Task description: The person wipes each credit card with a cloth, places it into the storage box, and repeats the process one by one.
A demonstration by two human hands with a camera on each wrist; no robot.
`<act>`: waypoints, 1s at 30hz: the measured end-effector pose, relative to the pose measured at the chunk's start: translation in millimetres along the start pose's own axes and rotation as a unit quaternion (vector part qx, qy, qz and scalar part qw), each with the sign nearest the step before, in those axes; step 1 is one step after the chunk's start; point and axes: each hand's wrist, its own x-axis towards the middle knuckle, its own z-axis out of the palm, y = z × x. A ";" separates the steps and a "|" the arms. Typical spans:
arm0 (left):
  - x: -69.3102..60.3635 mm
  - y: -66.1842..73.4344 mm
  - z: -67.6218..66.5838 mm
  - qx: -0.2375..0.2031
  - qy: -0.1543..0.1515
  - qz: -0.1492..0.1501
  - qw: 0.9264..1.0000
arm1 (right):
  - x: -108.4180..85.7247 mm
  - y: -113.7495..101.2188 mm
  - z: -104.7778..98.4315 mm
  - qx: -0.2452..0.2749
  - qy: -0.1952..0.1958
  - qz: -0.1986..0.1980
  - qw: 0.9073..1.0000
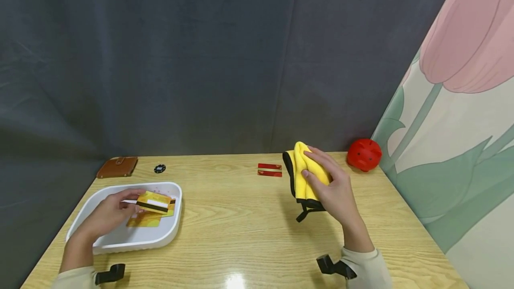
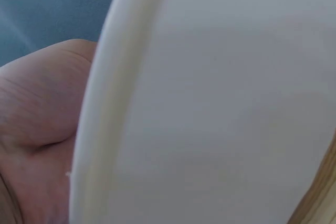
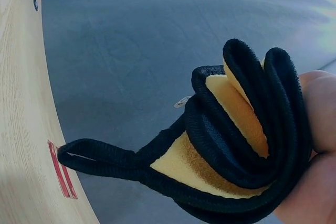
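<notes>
Over the white tray (image 1: 175,231), my left hand (image 1: 107,214) pinches a yellow bank card (image 1: 154,201) with a black stripe. More yellow cards (image 1: 144,221) lie beneath it on the tray's floor. In the left wrist view the tray's side wall (image 2: 210,103) fills most of the picture, and only part of the left palm (image 2: 47,93) shows; the card is hidden there. My right hand (image 1: 335,191) grips a folded yellow cloth (image 1: 301,182) with black edging, held above the table. Its black hanging loop (image 3: 97,158) dangles free in the right wrist view.
A brown wallet (image 1: 117,167) and a black round chip (image 1: 159,168) lie behind the tray. Two red strips (image 1: 270,173) rest at the table's back middle. A red piggy bank (image 1: 364,154) stands at the back right, by the flowered wall. A dark curtain (image 1: 192,66) hangs behind.
</notes>
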 end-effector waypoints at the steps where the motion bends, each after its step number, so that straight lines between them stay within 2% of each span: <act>1: -0.4 0.2 -0.9 0.008 0.004 -0.003 1.000 | -0.1 0.2 0.0 0.000 0.000 -0.001 1.000; 9: -3.5 0.1 -6.9 0.065 0.009 0.016 0.998 | -1.0 0.7 -0.6 -0.006 -0.002 -0.002 1.000; 16: -3.0 11.7 -7.3 0.105 0.021 0.000 0.994 | -1.1 1.9 -0.4 -0.005 -0.001 -0.005 1.000; 19: -4.6 13.8 -8.2 0.108 0.030 0.003 0.994 | -0.8 1.6 -0.4 -0.004 0.000 -0.006 1.000; 22: -4.9 15.2 -7.9 0.091 0.029 0.016 0.995 | -0.4 0.9 -0.4 -0.003 -0.001 -0.006 1.000; 26: -2.8 23.6 -5.5 0.029 0.026 0.038 0.999 | 0.1 -0.3 -0.4 0.000 -0.002 -0.003 1.000; 30: 0.7 46.8 -0.3 -0.036 0.025 0.057 0.997 | 0.3 -0.5 0.1 0.004 -0.002 -0.003 1.000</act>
